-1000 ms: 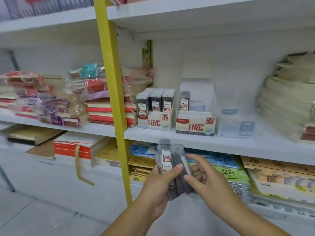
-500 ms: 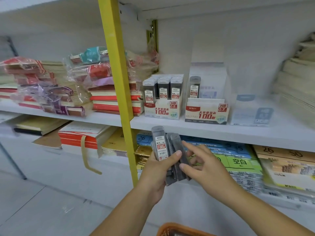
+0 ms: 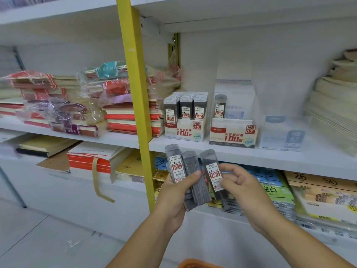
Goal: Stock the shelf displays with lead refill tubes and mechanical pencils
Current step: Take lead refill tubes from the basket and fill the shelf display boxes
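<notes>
- Basket rim [image 3: 195, 263], orange, shows at the bottom edge between the two forearms.
- Left hand [image 3: 173, 198] is clasped round a fanned bundle of lead refill tubes [image 3: 195, 176], thumb pressed across their fronts; the leftmost one shows a white and red 0.7 label.
- Right hand [image 3: 243, 192] pinches the rightmost tube [image 3: 212, 171] of the fan between thumb and fingertips, label facing out. Whether its lower end is free of the bundle cannot be told.
- Both hands are held in front of the white shelf [image 3: 251, 153], just below its front edge.
- Behind them, on the lower level, lie flat packs of paper [image 3: 313, 182], some marked 26 and 50.
- On the shelf above the hands stands the HB 0.5 display box [image 3: 185, 130], packed with upright tubes in three rows.
- Just right of it stands the HB 0.7 display box [image 3: 232, 134], holding one upright tube [image 3: 220, 106] at its left front.
- A clear holder [image 3: 282, 136] sits to the right of that box.
- A yellow upright [image 3: 135, 93] divides the shelving; left of it lie stacks of wrapped notebooks [image 3: 58, 105].
- A pale paper stack [image 3: 334, 113] fills the far right.
</notes>
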Tool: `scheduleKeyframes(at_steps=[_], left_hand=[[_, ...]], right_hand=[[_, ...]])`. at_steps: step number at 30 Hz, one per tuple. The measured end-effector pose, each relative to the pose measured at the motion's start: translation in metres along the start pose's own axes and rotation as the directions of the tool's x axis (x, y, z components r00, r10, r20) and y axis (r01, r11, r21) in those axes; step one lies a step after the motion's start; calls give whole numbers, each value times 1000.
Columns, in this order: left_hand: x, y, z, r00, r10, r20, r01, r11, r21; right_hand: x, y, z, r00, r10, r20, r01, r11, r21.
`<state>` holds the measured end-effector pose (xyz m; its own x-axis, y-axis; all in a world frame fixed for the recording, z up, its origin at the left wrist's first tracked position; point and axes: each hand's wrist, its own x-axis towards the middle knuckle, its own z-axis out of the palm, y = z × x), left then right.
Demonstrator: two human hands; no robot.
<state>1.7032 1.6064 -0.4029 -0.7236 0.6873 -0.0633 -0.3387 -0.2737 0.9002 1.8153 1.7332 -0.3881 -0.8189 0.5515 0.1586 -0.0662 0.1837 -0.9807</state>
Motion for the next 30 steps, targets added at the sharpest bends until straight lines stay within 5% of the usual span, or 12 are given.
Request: scheduleKeyframes(at_steps=[5, 10, 20, 30], left_hand=[[8, 18, 8, 997, 79, 24, -79, 997, 7], [26, 46, 24, 983, 174, 66, -173, 985, -18], [54, 51, 31, 970, 242, 15, -240, 967, -90], [64, 50, 30, 975, 224, -19, -224, 972, -70]], right_hand=[[8, -37, -4, 979, -205, -15, 199, 962, -186], [51, -120, -43, 880, -472, -50, 443, 855, -268], [142, -156, -57, 916, -401, 4, 325, 737, -593], [167, -132, -53, 860, -496, 118, 340, 385, -858]])
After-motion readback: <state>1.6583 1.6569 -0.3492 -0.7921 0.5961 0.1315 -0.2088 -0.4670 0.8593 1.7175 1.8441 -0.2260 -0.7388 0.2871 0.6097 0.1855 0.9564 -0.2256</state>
